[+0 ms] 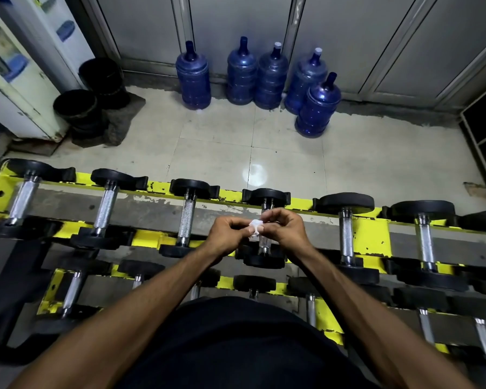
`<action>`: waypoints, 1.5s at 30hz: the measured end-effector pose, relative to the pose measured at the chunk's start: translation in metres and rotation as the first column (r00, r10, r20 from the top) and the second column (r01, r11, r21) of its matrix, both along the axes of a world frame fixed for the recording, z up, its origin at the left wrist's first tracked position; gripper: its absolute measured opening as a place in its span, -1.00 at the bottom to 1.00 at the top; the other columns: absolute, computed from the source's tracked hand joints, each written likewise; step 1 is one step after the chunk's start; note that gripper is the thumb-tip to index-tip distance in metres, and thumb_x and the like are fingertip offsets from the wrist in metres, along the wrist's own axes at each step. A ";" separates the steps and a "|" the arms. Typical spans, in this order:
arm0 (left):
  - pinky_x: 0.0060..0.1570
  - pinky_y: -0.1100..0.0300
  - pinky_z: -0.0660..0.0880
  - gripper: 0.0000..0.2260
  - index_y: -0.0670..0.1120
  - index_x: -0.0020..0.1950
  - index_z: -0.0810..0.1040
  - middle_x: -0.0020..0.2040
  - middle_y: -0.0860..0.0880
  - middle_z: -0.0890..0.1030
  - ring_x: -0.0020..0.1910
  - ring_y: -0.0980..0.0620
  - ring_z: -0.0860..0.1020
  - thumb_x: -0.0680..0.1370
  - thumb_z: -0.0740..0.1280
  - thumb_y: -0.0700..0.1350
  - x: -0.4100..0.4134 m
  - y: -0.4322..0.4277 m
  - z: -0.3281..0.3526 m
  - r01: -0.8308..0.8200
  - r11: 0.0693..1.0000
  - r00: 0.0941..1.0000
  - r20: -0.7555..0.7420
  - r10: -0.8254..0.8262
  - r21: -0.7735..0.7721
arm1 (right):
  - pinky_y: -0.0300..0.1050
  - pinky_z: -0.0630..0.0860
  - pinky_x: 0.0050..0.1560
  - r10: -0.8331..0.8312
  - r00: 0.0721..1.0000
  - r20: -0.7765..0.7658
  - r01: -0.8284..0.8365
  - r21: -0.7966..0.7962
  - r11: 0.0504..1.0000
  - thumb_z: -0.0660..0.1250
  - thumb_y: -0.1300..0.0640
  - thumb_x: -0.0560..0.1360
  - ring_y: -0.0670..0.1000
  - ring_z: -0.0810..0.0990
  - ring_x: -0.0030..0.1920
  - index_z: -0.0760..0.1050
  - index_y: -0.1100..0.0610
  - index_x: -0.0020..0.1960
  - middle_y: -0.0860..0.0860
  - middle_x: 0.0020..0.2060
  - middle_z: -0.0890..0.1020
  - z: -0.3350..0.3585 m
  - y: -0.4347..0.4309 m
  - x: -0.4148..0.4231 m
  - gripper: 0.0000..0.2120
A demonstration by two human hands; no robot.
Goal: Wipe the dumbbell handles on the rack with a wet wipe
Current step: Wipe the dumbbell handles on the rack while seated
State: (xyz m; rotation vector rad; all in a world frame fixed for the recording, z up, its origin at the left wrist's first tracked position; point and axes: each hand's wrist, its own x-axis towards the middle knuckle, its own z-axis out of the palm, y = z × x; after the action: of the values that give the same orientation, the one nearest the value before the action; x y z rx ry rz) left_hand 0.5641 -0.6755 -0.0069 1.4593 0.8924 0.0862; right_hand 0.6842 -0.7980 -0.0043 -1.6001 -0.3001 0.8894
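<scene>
Head view, left hand [227,235]: fingers curled, pinching one edge of the wet wipe [255,227].
Head view, right hand [287,229]: pinches the wipe's other edge.
Wet wipe: small, white, bunched between both hands over a dumbbell handle [263,243]; contact cannot be told.
Rack [371,237]: yellow, dumbbells in rows.
Floor beyond: blue water jugs [193,77] by the wall.

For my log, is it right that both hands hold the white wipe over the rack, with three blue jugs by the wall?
No: the head view shows five blue jugs, not three. Left hand and right hand do hold the wipe over the rack.
</scene>
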 end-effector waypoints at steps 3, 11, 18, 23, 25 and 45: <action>-0.30 0.28 0.54 -0.89 -0.09 0.04 0.71 -0.18 0.04 0.72 -0.26 0.16 0.64 0.52 0.48 -0.17 0.001 0.002 -0.004 -0.016 0.999 1.000 -0.028 0.015 -0.045 | -0.10 0.64 -0.20 -0.061 0.997 -0.042 0.061 -0.009 0.998 0.50 0.49 0.33 0.05 0.68 -0.22 0.59 0.27 -0.12 0.13 -0.22 0.68 0.004 0.004 -0.004 -0.78; -0.24 0.14 0.63 -0.87 -0.15 -0.02 0.66 -0.16 -0.10 0.71 -0.30 0.02 0.63 0.47 0.52 -0.25 -0.001 0.000 -0.006 -0.245 0.952 0.970 -0.038 0.242 -0.184 | -0.02 0.66 -0.03 0.030 1.000 0.004 -0.029 -0.069 0.997 0.43 0.36 0.48 0.09 0.69 -0.12 0.68 0.17 -0.03 0.11 -0.13 0.73 0.005 0.016 -0.015 -0.85; -0.35 0.18 0.58 -0.86 -0.12 0.04 0.66 -0.12 -0.10 0.73 -0.29 0.02 0.66 0.50 0.49 -0.24 -0.004 -0.001 -0.006 -0.291 0.914 0.956 -0.062 0.285 -0.283 | 0.01 0.66 0.02 0.164 0.986 -0.028 -0.165 -0.042 0.985 0.46 0.38 0.44 0.03 0.69 -0.01 0.66 0.13 0.08 0.04 -0.02 0.72 0.010 0.011 -0.009 -0.73; -0.12 0.12 0.61 -0.93 -0.05 -0.02 0.68 -0.12 -0.02 0.72 -0.14 0.00 0.65 0.56 0.43 -0.21 -0.003 -0.002 -0.014 -0.098 0.990 0.995 -0.045 0.094 -0.099 | 0.02 0.66 -0.01 0.079 0.997 -0.025 -0.080 -0.059 0.995 0.46 0.39 0.44 0.09 0.71 -0.09 0.68 0.13 -0.05 0.09 -0.11 0.73 0.001 0.004 -0.002 -0.80; 0.07 0.13 0.59 -0.87 -0.02 0.06 0.68 -0.01 0.04 0.70 -0.01 0.07 0.65 0.54 0.46 -0.16 -0.008 -0.005 -0.017 0.098 0.989 0.990 -0.111 -0.085 0.110 | 0.06 0.67 -0.05 -0.116 0.993 -0.015 0.111 -0.187 0.976 0.49 0.38 0.41 0.13 0.72 -0.12 0.68 0.16 -0.15 0.15 -0.14 0.73 -0.015 0.001 0.011 -0.86; 0.12 0.18 0.54 -0.74 0.00 0.23 0.65 0.13 0.08 0.60 0.06 0.17 0.54 0.54 0.45 -0.05 -0.026 -0.016 -0.005 0.647 0.587 0.759 -0.331 -0.561 0.487 | -0.10 0.66 -0.14 -0.179 0.933 -0.312 0.072 -0.324 0.943 0.41 0.46 0.42 0.11 0.66 -0.20 0.59 0.46 -0.01 0.24 -0.12 0.67 -0.023 0.002 0.050 -0.85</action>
State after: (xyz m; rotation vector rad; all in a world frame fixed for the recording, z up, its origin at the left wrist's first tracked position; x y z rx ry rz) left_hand 0.5381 -0.6918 -0.0118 2.3205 0.4238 -0.2971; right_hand 0.7343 -0.7964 -0.0268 -1.6917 0.1946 1.1306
